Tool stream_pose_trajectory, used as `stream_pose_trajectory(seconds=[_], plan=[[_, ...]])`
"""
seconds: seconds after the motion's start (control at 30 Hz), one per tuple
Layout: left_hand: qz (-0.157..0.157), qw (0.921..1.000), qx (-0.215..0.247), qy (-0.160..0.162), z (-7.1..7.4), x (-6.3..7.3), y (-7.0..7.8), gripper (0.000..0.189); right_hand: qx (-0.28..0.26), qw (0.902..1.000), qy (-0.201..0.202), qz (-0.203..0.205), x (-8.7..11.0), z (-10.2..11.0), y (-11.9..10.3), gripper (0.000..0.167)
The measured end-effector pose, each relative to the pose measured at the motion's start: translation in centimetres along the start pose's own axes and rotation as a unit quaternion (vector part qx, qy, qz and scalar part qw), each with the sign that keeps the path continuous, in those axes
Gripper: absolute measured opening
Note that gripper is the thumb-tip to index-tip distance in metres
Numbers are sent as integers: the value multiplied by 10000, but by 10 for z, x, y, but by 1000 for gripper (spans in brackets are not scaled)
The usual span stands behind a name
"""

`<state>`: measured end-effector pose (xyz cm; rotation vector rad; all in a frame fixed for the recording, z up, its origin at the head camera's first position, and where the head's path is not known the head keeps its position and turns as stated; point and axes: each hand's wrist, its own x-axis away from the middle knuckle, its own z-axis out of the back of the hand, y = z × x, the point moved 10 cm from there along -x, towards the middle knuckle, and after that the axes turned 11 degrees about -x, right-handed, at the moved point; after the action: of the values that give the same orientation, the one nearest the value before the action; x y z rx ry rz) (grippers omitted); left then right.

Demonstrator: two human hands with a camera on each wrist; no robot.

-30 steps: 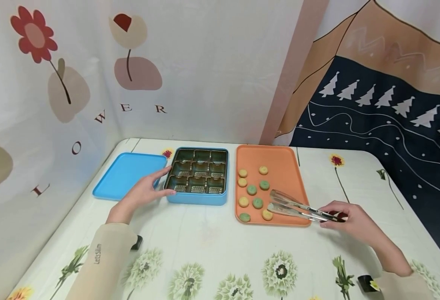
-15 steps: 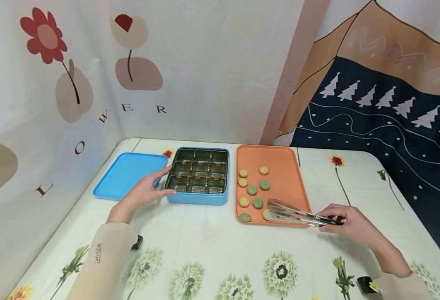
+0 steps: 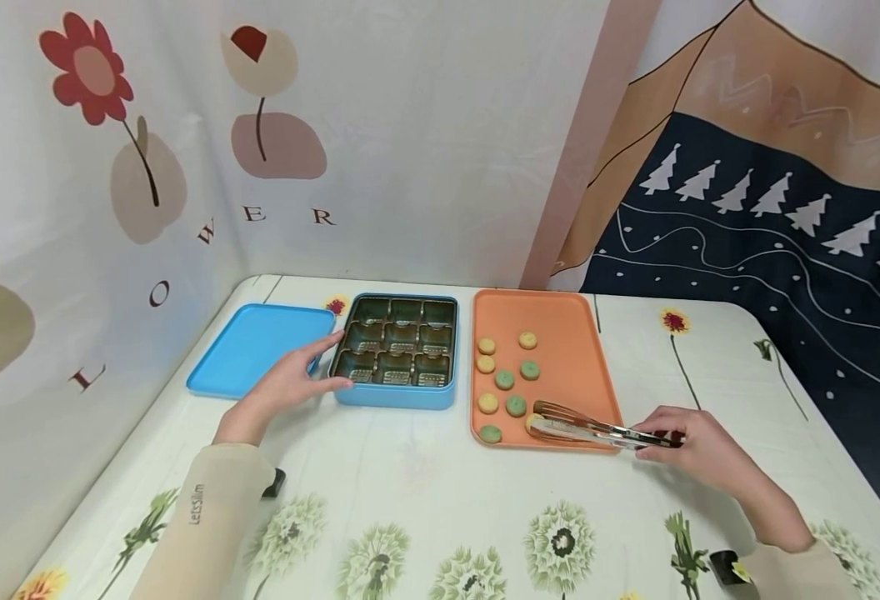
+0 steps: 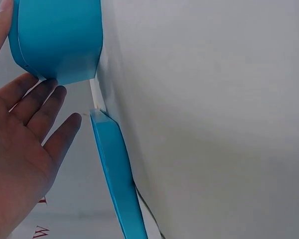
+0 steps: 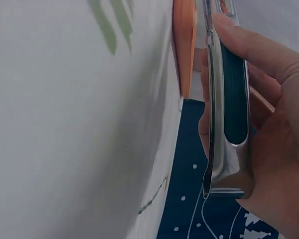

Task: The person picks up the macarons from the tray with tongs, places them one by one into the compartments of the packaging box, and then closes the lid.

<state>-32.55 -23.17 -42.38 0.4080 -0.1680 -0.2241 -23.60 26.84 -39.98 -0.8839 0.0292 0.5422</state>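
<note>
My left hand [image 3: 286, 387] touches the left side and near left corner of a blue box [image 3: 395, 397], its fingers fairly straight. A dark divided insert [image 3: 398, 340] with several bare compartments fills the box. In the left wrist view, fingertips meet the blue box wall [image 4: 60, 40]. My right hand [image 3: 698, 442] grips metal tongs [image 3: 612, 435]; the right wrist view shows the tongs' handle [image 5: 234, 164] between thumb and fingers. The tong tips are around or against a yellow cookie [image 3: 532, 422] near the front of an orange tray [image 3: 541, 312], partly hiding it.
Several yellow cookies and green cookies [image 3: 516, 406] lie spread on the tray's left half. A flat blue lid [image 3: 256, 346] lies left of the box, partly behind the left hand. A flowered cloth [image 3: 410, 475] covers the table; printed curtains [image 3: 425, 150] stand behind it.
The tongs have moved slightly left and toward the front, onto the yellow cookie, and their arms have come closer together. The left hand and box stay put.
</note>
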Motion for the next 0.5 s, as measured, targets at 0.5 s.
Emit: stream_pose_trajectory(seconds=[0.5], plan=[[-76,9999,-78,7,2,-1,2,98,308,9990,304,145,-2,4,-3,22]])
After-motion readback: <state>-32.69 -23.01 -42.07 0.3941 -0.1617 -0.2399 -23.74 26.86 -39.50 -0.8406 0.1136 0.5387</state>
